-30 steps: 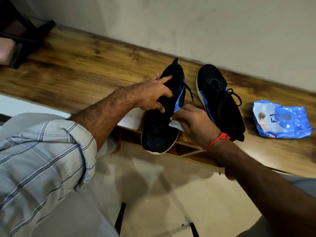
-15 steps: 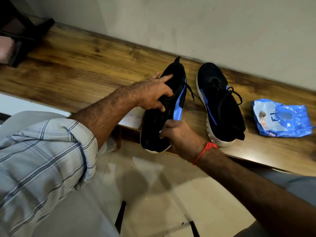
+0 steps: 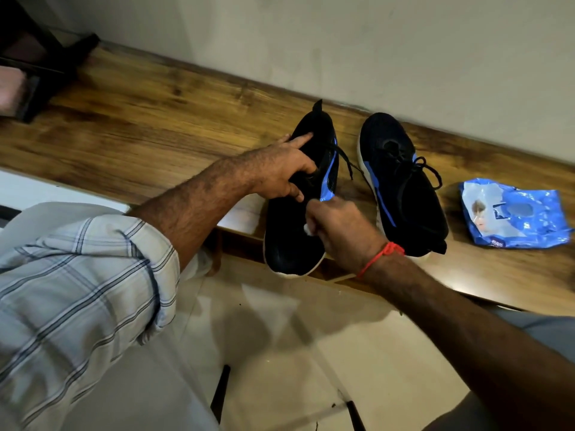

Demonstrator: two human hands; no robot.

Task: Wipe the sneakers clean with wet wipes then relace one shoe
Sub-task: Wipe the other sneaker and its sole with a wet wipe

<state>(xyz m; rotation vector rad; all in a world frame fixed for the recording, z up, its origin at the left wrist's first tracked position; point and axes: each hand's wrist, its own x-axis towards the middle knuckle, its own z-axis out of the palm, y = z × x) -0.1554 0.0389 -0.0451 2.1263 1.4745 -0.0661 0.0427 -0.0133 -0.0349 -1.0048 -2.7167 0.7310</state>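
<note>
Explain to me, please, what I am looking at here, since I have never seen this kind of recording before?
There is no machine: a camera worn on a person's head looks down at their two bare hands. On the long brown wooden bench lie two black-and-blue knit sneakers and a crumpled blue plastic wet-wipe pack. The left hand holds the nearer sneaker steady, its toe hanging over the bench edge. The right hand, with a red thread at the wrist, pinches a small white wipe against that shoe. The other sneaker lies untouched.
</note>
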